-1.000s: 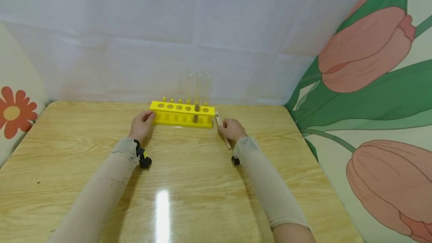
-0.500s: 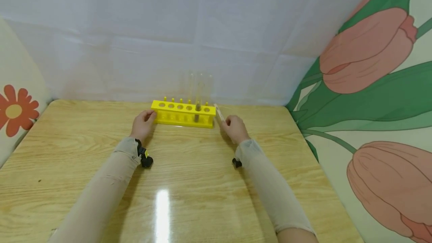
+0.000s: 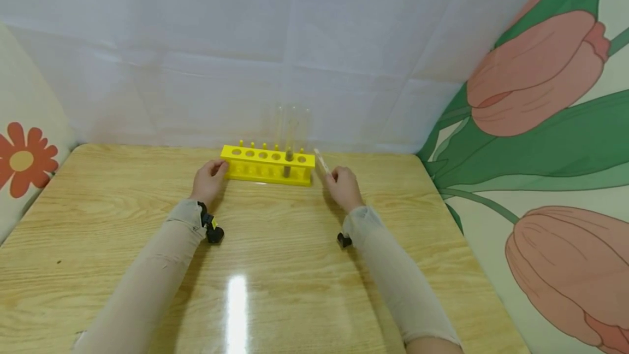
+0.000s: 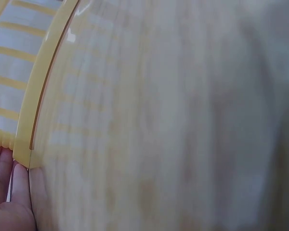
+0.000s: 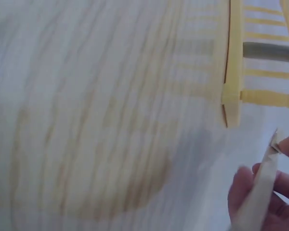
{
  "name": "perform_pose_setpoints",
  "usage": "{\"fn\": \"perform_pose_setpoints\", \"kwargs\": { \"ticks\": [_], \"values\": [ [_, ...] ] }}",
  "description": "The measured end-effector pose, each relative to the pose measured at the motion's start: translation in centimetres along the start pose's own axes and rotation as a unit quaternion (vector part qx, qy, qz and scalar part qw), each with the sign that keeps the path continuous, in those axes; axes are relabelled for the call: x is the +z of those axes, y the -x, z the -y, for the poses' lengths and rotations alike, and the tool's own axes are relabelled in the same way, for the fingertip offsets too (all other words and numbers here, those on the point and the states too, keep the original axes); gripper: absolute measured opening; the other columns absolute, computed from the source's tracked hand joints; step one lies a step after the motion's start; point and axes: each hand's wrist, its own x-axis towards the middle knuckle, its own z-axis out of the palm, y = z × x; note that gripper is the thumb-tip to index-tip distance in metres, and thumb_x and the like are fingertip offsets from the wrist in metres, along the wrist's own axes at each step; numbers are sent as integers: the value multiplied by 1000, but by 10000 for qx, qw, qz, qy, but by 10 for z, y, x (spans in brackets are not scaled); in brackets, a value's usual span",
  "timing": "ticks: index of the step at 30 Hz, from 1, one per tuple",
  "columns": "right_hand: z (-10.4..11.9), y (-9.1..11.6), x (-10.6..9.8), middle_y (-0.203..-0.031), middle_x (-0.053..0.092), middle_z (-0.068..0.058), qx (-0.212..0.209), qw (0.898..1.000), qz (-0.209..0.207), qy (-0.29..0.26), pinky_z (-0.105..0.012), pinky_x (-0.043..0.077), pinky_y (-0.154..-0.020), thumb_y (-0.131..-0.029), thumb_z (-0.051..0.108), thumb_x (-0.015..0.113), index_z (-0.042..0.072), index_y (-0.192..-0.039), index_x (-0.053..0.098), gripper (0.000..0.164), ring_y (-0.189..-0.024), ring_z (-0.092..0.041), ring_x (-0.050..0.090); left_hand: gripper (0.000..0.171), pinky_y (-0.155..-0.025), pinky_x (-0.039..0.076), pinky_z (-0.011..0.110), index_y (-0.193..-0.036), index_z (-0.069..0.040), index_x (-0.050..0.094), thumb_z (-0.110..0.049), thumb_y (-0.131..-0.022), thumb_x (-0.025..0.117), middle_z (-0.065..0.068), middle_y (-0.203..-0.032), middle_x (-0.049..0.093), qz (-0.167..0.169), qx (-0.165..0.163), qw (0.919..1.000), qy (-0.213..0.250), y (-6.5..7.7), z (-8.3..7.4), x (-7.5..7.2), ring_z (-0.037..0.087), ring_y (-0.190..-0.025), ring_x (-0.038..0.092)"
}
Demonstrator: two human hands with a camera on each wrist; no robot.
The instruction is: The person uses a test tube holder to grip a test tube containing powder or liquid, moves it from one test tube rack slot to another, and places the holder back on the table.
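A yellow test tube rack (image 3: 267, 154) stands at the back of the table. My left hand (image 3: 208, 180) holds its left end, with fingers and thumb at the corner in the left wrist view. A clear glass test tube (image 3: 292, 130) with dark contents stands upright in the rack's right part; faint glassy outlines flank it. Just right of the rack, my right hand (image 3: 343, 187) grips a pale wooden test tube holder (image 3: 321, 161). Its far end slants up and left, apart from the rack. In the right wrist view, a small metal piece shows on the holder (image 5: 260, 187).
The wood-grain table (image 3: 275, 266) has a bright light reflection near the front. A white cloth (image 3: 196, 70) hangs directly behind the rack. A wall with printed tulips (image 3: 535, 75) borders the table's right side.
My right hand has raised and turned the test tube holder: it lay low with its tail showing below the hand, and now its end points up and away. The left hand stays on the rack.
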Motion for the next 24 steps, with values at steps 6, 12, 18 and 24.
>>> {"fn": "perform_pose_setpoints", "kwargs": {
  "ticks": [6,12,18,24],
  "values": [
    [3,2,-2,-81,57,-13,27,9995,-310,-113,-38,47,-63,-100,18,56,-1,-89,62,22,-72,-26,53,52,-111,38,49,-142,8,50,-33,-110,44,28,-140,53,-21,-12,10000,7,2,-2,0,40,-129,48],
    [8,6,-7,-81,59,-17,-119,9980,-624,-51,-45,48,-65,-103,17,52,-2,-97,58,20,-71,-31,55,53,-111,38,49,-141,8,51,-34,-110,43,29,-139,53,-54,6,10000,-62,2,-2,0,40,-128,49],
    [10,8,-13,-82,59,-17,-124,9976,-667,97,-46,48,-63,-108,21,48,-2,-106,57,24,-70,-31,55,53,-111,39,50,-143,8,50,-34,-110,43,28,-140,53,-32,-5,10000,-73,-1,1,0,41,-129,49],
    [13,10,-18,-79,56,-13,-348,9956,-847,194,-42,45,-56,-109,22,46,-2,-106,57,26,-64,-27,52,54,-111,38,50,-144,7,50,-34,-110,44,28,-141,53,-31,-16,10000,-59,-1,0,0,40,-129,48]
  ]
}}
